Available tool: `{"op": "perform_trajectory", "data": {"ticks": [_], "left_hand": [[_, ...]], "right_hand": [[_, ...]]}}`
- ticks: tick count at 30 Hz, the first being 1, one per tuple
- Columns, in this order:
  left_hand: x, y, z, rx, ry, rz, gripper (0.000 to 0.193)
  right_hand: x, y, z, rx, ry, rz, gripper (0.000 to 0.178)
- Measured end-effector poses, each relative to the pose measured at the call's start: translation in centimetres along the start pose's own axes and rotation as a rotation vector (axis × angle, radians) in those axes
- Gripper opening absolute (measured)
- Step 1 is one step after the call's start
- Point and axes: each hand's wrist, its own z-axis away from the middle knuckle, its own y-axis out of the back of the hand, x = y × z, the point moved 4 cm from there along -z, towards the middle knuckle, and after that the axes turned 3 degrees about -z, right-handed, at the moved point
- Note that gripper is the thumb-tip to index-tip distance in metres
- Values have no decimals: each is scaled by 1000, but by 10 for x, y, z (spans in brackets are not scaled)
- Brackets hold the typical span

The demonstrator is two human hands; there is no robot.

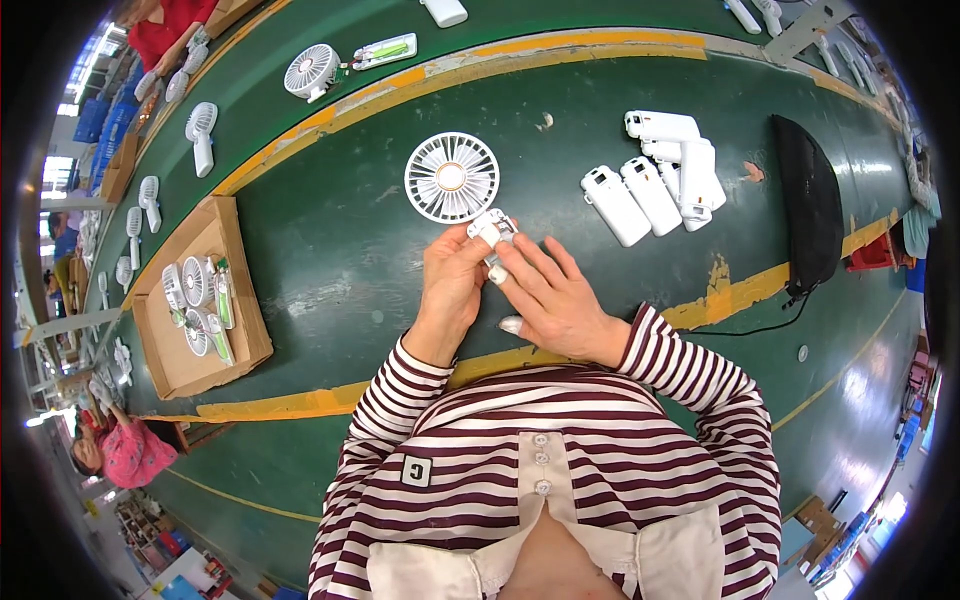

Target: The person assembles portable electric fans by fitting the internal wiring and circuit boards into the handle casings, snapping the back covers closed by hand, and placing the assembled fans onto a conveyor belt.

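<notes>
At the near side of the green bench, my left hand [452, 285] is closed around a small white plastic fan piece [490, 228], pinched by thumb and fingers. A round white fan head [451, 177] with an orange-ringed centre lies just beyond it, face up; I cannot tell whether the two are joined. My right hand [563, 308] comes in from the right with its fingers stretched and apart. Its middle fingertips touch the white piece, and the index fingertip wears a white cover. My fingers hide much of the piece.
Several white handle casings [658, 185] lie clustered at right, beside a black curved case [806, 200]. A cardboard tray [252, 300] holding fans stands at left. Beyond the yellow-edged strip, more fans [312, 72] lie on a green surface. Other people are at far left.
</notes>
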Motion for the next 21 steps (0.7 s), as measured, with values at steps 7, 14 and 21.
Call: {"op": "perform_trajectory", "data": {"ticks": [7, 14, 21], "left_hand": [[1, 1, 3, 22, 12, 20, 22], [-7, 11, 4, 32, 37, -82, 20], [-4, 9, -4, 14, 145, -46, 16]], "right_hand": [[2, -10, -3, -28, -36, 59, 64], [1, 12, -29, -62, -42, -75, 44], [58, 35, -120, -172, -199, -204, 20]]}}
